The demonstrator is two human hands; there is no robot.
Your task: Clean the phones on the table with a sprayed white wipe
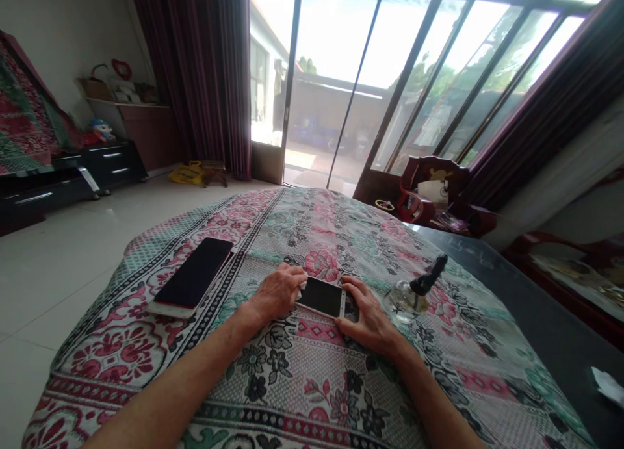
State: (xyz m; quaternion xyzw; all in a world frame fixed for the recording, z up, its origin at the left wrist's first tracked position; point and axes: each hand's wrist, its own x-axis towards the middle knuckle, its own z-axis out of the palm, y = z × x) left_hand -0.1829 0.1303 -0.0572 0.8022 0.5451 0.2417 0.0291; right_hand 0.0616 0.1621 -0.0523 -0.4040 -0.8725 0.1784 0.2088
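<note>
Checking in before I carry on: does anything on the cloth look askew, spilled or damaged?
Nothing stands out. The small phone lies flat between left hand and right hand; the larger phone lies flat; the glass bottle stands upright, no spill visible.

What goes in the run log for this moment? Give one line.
left hand: on small phone, white wad at fingers | right hand: steadies phone | larger phone: apart, left | glass bottle: right

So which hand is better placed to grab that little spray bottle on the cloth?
Probably the right hand: the spray bottle stands just beyond it on the floral cloth. The left hand rests at the small phone's far end.
</note>
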